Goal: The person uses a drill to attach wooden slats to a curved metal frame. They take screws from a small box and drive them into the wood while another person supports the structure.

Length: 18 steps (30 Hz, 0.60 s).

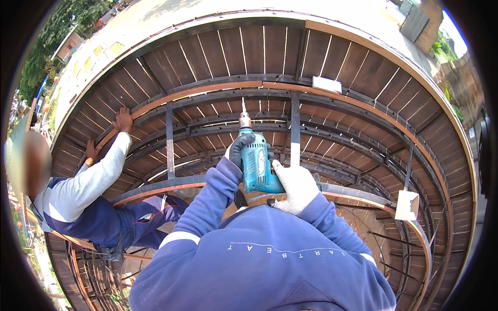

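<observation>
Closest to you is the front of your blue sweatshirt [270, 264], its sleeves running out to both hands. Your right hand [300, 189], in a pale knit glove, is wrapped around the handle end of the teal drill [256, 165]; your left hand [243, 146], in a dark glove, grips the body farther forward, so both are closed on the one tool. You have it in front of your chest, the chuck [245, 121] and bit [243, 105] aimed away from you; whether the tip touches anything, you cannot tell from here. Just past your hands runs the curved near rail [150, 189], with a pale box [407, 205] at its right. To your left a co-worker [98, 207] leans in, one hand [123, 120] on an orange-brown curved rail [207, 89]. Farther along that rail sits a white box [327, 84]. Beyond, dark slats [254, 49] fan outward, then pale ground [176, 11] and trees [39, 44].
</observation>
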Available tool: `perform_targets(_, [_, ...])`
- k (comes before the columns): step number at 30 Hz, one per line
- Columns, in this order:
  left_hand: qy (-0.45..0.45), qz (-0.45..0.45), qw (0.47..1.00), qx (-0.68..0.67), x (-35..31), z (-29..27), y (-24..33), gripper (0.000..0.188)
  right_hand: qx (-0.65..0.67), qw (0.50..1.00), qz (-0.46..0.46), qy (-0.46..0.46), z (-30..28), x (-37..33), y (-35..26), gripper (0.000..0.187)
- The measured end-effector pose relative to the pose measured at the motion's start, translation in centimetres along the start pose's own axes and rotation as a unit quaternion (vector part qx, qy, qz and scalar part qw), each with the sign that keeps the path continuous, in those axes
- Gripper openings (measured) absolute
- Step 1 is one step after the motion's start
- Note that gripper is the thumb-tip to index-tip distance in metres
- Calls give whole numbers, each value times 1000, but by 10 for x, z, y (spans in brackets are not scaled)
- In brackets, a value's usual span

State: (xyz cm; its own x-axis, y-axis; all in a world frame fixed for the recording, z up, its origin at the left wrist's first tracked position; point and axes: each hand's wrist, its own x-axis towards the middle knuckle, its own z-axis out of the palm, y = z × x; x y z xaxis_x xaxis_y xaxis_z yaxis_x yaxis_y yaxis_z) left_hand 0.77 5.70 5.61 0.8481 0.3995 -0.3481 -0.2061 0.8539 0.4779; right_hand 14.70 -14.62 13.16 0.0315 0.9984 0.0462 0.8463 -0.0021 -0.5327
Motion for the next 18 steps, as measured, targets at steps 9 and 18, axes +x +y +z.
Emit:
perform_targets(9, [-14,-54,998,-37,88,-65,26,53,-182,968,169,42,74,85,25,66])
perform_targets(18, [15,-78,997,-16,134,-105,56,40,-205,947,245,27,87,135,29,63])
